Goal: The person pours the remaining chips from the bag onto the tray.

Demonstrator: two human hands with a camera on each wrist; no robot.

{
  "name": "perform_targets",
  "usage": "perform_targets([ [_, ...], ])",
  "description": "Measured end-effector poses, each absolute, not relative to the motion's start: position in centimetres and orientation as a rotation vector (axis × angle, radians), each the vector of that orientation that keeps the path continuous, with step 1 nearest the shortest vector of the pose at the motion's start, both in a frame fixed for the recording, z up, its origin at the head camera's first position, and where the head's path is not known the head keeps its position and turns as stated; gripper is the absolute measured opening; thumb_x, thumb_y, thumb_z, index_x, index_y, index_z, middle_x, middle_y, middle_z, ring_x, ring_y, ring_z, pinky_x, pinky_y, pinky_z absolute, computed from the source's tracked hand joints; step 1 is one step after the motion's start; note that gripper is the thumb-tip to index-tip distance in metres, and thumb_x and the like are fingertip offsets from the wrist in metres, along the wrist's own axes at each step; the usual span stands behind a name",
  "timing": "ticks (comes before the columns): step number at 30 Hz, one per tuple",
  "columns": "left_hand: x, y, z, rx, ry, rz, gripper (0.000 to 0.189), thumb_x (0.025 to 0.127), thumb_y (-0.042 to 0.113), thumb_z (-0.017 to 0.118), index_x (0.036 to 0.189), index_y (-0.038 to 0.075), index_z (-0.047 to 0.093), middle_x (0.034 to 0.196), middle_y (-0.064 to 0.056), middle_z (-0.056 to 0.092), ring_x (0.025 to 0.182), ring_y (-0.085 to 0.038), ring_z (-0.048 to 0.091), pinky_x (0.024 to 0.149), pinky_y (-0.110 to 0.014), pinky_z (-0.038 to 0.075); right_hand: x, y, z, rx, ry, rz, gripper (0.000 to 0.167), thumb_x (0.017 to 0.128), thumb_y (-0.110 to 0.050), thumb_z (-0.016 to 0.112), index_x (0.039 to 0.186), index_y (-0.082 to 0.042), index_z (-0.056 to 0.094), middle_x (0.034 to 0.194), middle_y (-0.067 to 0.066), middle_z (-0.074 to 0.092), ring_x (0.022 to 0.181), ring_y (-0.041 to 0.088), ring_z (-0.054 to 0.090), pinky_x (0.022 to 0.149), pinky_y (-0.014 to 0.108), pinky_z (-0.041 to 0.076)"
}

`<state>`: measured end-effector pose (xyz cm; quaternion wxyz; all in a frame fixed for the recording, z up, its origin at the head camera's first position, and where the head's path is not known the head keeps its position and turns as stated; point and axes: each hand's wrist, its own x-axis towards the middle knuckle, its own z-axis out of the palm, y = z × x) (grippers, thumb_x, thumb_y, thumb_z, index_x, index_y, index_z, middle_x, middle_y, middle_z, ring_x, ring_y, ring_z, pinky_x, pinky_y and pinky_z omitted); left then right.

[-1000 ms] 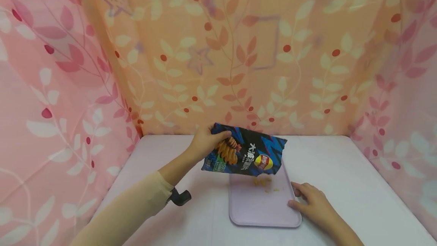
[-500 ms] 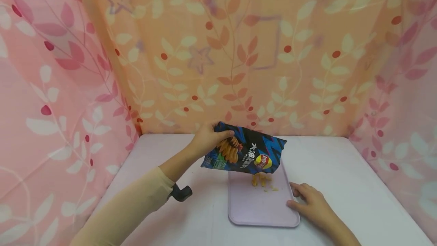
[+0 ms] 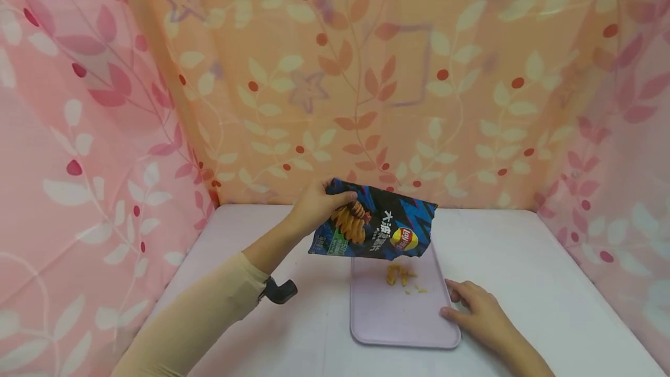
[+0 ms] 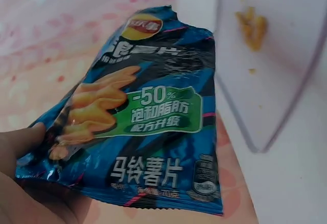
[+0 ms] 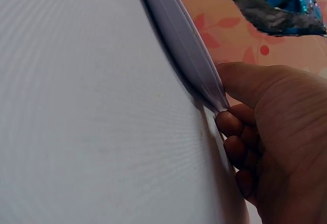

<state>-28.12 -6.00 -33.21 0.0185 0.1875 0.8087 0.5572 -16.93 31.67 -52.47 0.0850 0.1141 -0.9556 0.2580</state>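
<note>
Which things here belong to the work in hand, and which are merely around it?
Part of the work:
- chip bag, held up by the left hand
- tray, held at its edge by the right hand
- chips on the tray

Merely around:
- table beneath
- patterned curtain behind

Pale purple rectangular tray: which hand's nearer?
Right. The right hand touches the right-side rim of the tray. The left hand is raised off to the tray's left, gripping the blue-and-black foil chip bag.
</note>
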Motion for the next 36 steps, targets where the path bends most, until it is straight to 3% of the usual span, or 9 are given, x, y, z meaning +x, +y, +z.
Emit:
perform_targets([
  [5,-28.7,-6.1,-34.1,0.583,2.523,1.652,0.024,0.092,0.030,0.079,0.105,0.011,0.076,0.087,-0.002,0.074,0.078,-0.015,0.066,0.071,-0.026,0.058,-16.8,31.7,-52.6,0.338,-2.851,0.780,0.066,0.082,-0.047,0.083,0.134,-0.008,0.066,0.092,-0.017,0.054,0.084,0.002,0.046,0.072,0.025,0.044],
  [13,-28.4,-6.8,-31.7,0.580,2.483,1.832,0.029,0.092,0.033,0.079,0.113,0.014,0.075,0.100,-0.006,0.076,0.090,-0.023,0.073,0.082,-0.037,0.062,-16.6,31.8,-52.6,0.351,-2.848,0.783,0.067,0.083,-0.048,0.083,0.134,-0.007,0.066,0.092,-0.017,0.054,0.083,0.002,0.046,0.070,0.025,0.044],
  [16,-28.2,-6.4,-31.5,0.640,2.466,1.834,0.029,0.092,0.031,0.079,0.114,0.013,0.075,0.098,-0.006,0.076,0.086,-0.021,0.073,0.078,-0.034,0.062,-16.7,32.0,-52.7,0.354,-2.839,0.761,0.067,0.082,-0.047,0.083,0.134,-0.007,0.066,0.092,-0.018,0.054,0.082,0.002,0.047,0.071,0.025,0.045],
  [20,-28.2,-5.7,-32.9,0.717,2.452,1.677,0.027,0.093,0.028,0.078,0.114,0.011,0.076,0.082,-0.003,0.069,0.067,-0.015,0.061,0.061,-0.026,0.054,-16.7,32.1,-52.7,0.359,-2.828,0.748,0.066,0.082,-0.047,0.083,0.132,-0.007,0.067,0.093,-0.018,0.055,0.083,0.001,0.047,0.071,0.026,0.046],
  [22,-28.3,-5.6,-33.4,0.728,2.452,1.645,0.025,0.093,0.026,0.078,0.113,0.011,0.076,0.081,-0.002,0.068,0.066,-0.015,0.058,0.061,-0.025,0.052,-16.7,32.0,-52.7,0.351,-2.839,0.755,0.066,0.083,-0.047,0.083,0.133,-0.007,0.066,0.093,-0.018,0.055,0.083,0.001,0.047,0.071,0.026,0.046],
  [27,-28.4,-6.2,-32.9,0.632,2.450,1.764,0.026,0.093,0.028,0.077,0.112,0.011,0.075,0.096,-0.005,0.075,0.084,-0.019,0.071,0.078,-0.032,0.061,-16.7,31.8,-52.5,0.315,-2.871,0.758,0.068,0.082,-0.050,0.082,0.134,-0.008,0.066,0.092,-0.017,0.055,0.084,0.002,0.049,0.075,0.028,0.048],
  [31,-28.5,-6.5,-32.4,0.604,2.444,1.814,0.029,0.092,0.032,0.078,0.113,0.012,0.074,0.098,-0.007,0.076,0.086,-0.023,0.073,0.078,-0.037,0.062,-16.8,31.8,-52.4,0.309,-2.883,0.749,0.070,0.082,-0.050,0.083,0.134,-0.008,0.066,0.092,-0.017,0.056,0.084,0.003,0.049,0.074,0.027,0.048],
  [36,-28.8,-6.5,-34.2,0.686,2.424,1.715,0.025,0.094,0.029,0.077,0.109,0.009,0.075,0.094,-0.005,0.076,0.084,-0.018,0.071,0.077,-0.032,0.061,-16.9,31.7,-52.6,0.334,-2.853,0.754,0.068,0.082,-0.047,0.083,0.134,-0.007,0.066,0.093,-0.018,0.055,0.084,0.001,0.048,0.073,0.026,0.047],
])
